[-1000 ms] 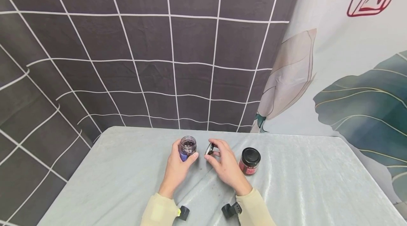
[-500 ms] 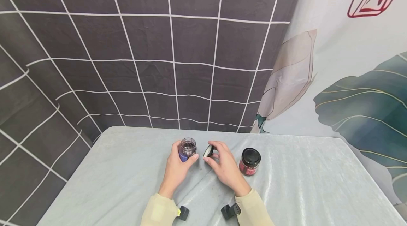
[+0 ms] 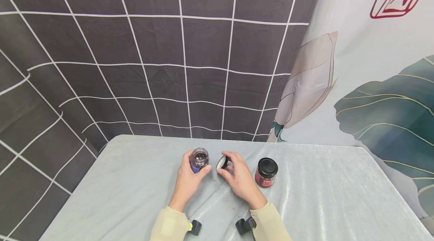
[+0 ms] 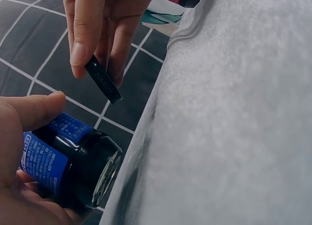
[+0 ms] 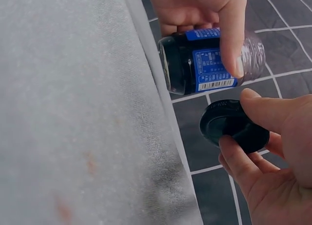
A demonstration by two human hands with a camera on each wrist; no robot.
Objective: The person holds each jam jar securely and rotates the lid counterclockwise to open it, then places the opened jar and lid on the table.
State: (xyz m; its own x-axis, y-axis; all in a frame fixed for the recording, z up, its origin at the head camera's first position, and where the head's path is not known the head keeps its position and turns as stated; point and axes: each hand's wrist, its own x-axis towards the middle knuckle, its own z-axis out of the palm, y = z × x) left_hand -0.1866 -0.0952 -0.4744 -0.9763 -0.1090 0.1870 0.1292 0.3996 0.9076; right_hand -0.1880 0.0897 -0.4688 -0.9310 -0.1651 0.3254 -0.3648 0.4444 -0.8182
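My left hand grips a glass jar with a blue label, its mouth uncovered and dark contents showing inside. Thumb and fingers wrap round the jar's side; the label carries a barcode in the right wrist view. To the right of it, my right hand pinches a black lid by its edge. The lid is tilted, its pale inside turned toward the jar, and a gap separates the two. Printed marks show on the lid's rim in the left wrist view.
A second jar, with a black lid and a red label, stands upright on the table just right of my right hand. A grey cloth covers the table. Behind its far edge hangs a dark gridded curtain.
Over the last second the lid has turned in my right hand, so more of its pale inside faces the jar and the head camera. The left hand and jar stay nearly still.
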